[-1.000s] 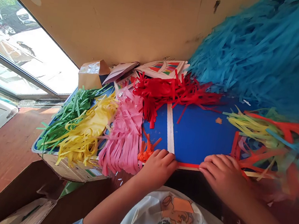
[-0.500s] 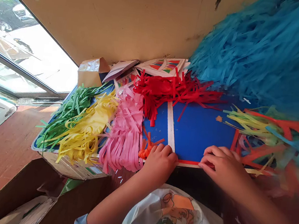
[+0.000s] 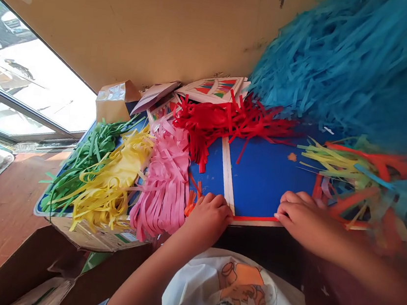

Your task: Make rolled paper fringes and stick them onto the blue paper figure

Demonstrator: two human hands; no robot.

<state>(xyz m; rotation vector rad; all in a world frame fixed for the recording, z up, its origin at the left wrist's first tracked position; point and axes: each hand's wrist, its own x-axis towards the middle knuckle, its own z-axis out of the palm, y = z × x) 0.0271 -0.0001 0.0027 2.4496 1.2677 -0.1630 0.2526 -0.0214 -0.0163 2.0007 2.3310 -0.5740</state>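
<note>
A thin red paper strip (image 3: 254,218) lies stretched along the near edge of a blue board (image 3: 267,177). My left hand (image 3: 208,220) has its fingers curled down on the strip's left end, beside a white dividing strip (image 3: 227,175) and a small orange paper bit (image 3: 190,205). At the strip's right end, my right hand (image 3: 304,219) presses down with its fingers closed together. The strip spans the gap between both hands.
Heaps of cut paper strips lie on the board: green (image 3: 84,160), yellow (image 3: 111,180), pink (image 3: 166,180), red (image 3: 222,120), a mixed bundle (image 3: 356,178) and a big blue mass (image 3: 355,67). Cards (image 3: 215,87) and a brown packet (image 3: 113,102) sit at the back. A cardboard box (image 3: 36,270) stands below left.
The view has drifted a little. My hands have moved slightly apart along the red strip, which now shows longer between them.
</note>
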